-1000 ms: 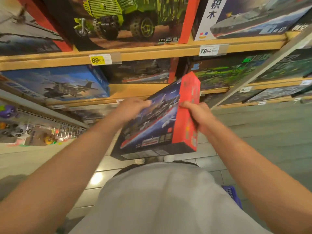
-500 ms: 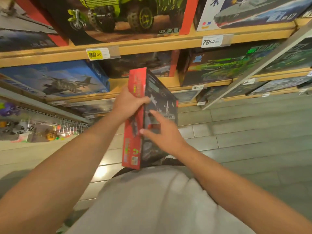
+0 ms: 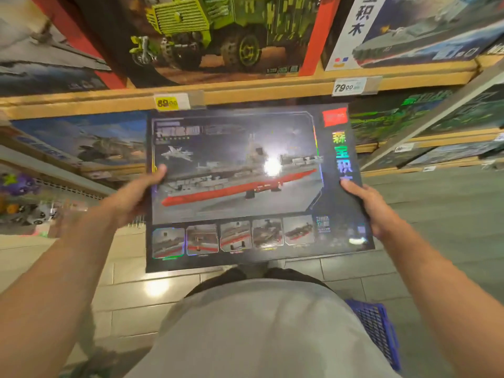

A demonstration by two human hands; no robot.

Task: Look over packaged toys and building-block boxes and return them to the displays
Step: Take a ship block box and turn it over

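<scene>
Building-block box point(image 3: 237, 186), printed with a red-hulled warship, was held flat and face-up at chest height, evidently so its front could be looked over. It was gripped at its side edges by the left hand point(image 3: 133, 197) and right hand point(image 3: 373, 211), thumbs on top and fingers curled beneath. Beyond it, the wooden shelf point(image 3: 245, 95) carried similar boxes behind price tags.

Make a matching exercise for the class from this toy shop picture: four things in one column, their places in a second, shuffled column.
Things:
1. ship box
2. yellow 89.00 tag
3. blue basket
4. green truck box

Places:
A. on the floor, lower right
B. on the top shelf
C. on the shelf edge
D. between the left hand and right hand

Pairs: 1-D, 2-C, 3-A, 4-B
</scene>
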